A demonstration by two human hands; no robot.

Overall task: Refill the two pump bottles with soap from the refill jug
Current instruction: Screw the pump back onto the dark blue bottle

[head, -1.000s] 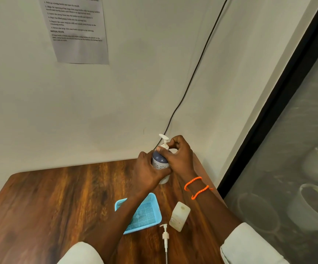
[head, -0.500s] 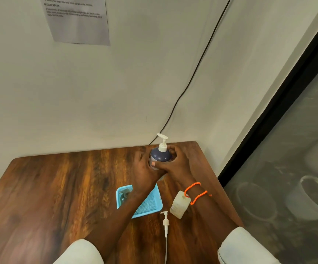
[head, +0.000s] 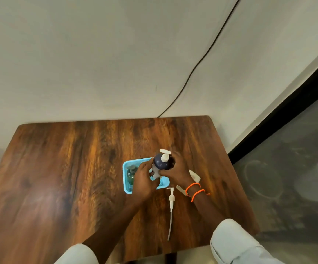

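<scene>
While I watch from the head view, both hands meet over the tray at the table's middle right.
Right hand: my right hand [head: 177,173] curls round the dark blue pump bottle with a white pump head [head: 161,162], fingers wrapped on its far and right side; two orange bead bracelets [head: 195,189] sit at that wrist.
Left hand: my left hand [head: 144,177] grips the same bottle low on its left side, fingers curled against the pale base.
Bottle in hand: upright, held over the right part of the light blue plastic mesh tray [head: 127,184]; I cannot tell whether its base touches the tray.
Second bottle: a greenish clear pump bottle [head: 130,174] stands in the tray's left part, half hidden by the left hand.
Refill jug: a cream plastic jug [head: 193,176] lies on the table just right of the tray, mostly covered by the right hand and wrist.
Loose pump: a white pump head with a long dip tube [head: 171,201] lies on the brown wooden table [head: 59,178], just near of the tray, between my forearms.
Further out: a black cable [head: 198,63] runs down the pale wall to the table's far edge.
</scene>
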